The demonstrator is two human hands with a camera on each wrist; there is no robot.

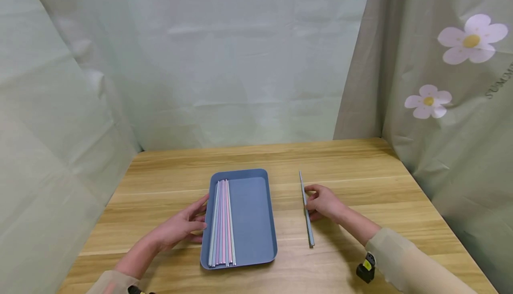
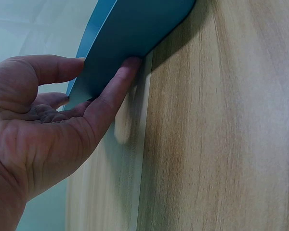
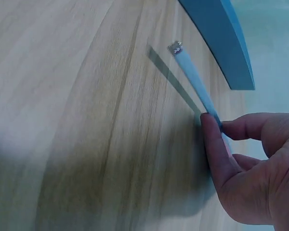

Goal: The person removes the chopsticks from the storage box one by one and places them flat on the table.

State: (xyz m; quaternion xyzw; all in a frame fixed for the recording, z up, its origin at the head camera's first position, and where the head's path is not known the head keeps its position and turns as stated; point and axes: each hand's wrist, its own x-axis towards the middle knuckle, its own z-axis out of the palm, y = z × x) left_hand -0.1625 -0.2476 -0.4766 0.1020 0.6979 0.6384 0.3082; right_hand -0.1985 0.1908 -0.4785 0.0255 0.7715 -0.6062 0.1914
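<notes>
Stick (image 1: 309, 227) sits pinched between thumb and fingers of the right hand (image 1: 324, 204), at three o'clock from the tray (image 1: 252, 218); the left hand (image 1: 179, 228), fingers apart, touches the tray's nine-o'clock wall.

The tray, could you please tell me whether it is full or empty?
Partly filled: sticks lie side by side along the left of the tray, while the rest of its floor is bare.

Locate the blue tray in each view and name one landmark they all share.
Head: tray, lower middle, slightly left of centre.
Left wrist: tray, cut by the top edge, left of centre.
Right wrist: tray, cut by the top edge, right of centre.
Shared landmark: the wooden tabletop.
</notes>
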